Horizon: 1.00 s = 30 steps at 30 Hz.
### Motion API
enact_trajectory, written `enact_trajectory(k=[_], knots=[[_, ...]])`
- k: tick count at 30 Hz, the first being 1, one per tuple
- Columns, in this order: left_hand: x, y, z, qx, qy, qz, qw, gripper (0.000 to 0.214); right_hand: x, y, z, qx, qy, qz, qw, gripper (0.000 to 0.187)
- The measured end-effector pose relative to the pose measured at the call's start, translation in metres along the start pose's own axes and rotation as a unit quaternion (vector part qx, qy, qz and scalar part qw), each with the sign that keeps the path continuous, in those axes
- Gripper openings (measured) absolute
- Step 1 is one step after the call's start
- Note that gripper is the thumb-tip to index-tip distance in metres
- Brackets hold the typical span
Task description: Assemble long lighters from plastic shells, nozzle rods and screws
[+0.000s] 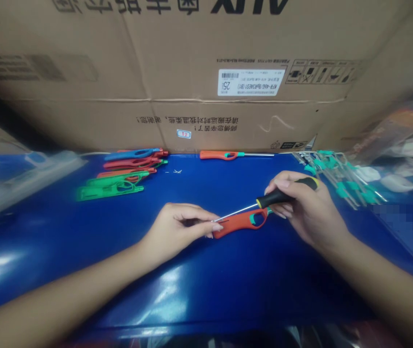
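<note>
My left hand (181, 224) pinches the butt end of an orange gas lighter (237, 224), which has a teal trigger inside its finger loop. In my right hand (310, 212) is a screwdriver (275, 198) with a black and yellow handle, its fingers wrapped round the grip. The metal shaft slants down to the left across the lighter, and its tip meets the butt end by my left fingertips. My right fingers partly hide the lighter's nozzle end.
Several blue, red and green lighter shells (126, 166) lie at the back left. An orange lighter (213, 155) with a metal tube rests against the cardboard wall (177, 63). Several metal rods with teal parts (347, 179) are heaped at the right. Blurred plastic bags (402, 135) stand behind them.
</note>
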<state>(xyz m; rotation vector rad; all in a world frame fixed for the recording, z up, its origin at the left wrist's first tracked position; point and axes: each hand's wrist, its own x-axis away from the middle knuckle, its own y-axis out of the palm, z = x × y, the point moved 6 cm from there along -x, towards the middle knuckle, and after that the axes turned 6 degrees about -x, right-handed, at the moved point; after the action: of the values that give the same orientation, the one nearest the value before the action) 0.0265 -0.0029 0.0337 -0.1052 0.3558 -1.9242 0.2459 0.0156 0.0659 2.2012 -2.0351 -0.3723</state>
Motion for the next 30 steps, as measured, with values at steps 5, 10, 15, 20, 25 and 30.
enact_trajectory(k=[5, 10, 15, 20, 25, 30], knots=[[-0.001, 0.001, 0.0, -0.028, 0.02, -0.006, 0.999, 0.011, 0.001, -0.003, 0.0, 0.044, -0.022, -0.015, 0.999, 0.019], [0.001, 0.002, 0.0, -0.053, 0.027, -0.012, 0.998, 0.011, 0.002, -0.007, 0.001, 0.069, -0.034, -0.02, 0.997, 0.015], [0.001, 0.002, 0.001, -0.057, 0.028, -0.012, 0.998, 0.012, 0.003, -0.007, 0.001, 0.071, -0.044, -0.025, 0.996, 0.016], [-0.001, 0.003, 0.0, -0.079, 0.032, -0.012, 0.996, 0.014, 0.003, -0.01, 0.002, 0.09, -0.04, -0.018, 0.995, 0.016], [0.0, 0.003, 0.002, -0.133, 0.065, -0.022, 0.989, 0.014, 0.003, -0.005, -0.004, 0.142, -0.07, -0.069, 0.985, 0.009], [0.004, 0.005, 0.006, -0.195, 0.094, -0.02, 0.976, 0.014, 0.011, 0.004, -0.017, 0.165, -0.117, -0.086, 0.976, 0.02]])
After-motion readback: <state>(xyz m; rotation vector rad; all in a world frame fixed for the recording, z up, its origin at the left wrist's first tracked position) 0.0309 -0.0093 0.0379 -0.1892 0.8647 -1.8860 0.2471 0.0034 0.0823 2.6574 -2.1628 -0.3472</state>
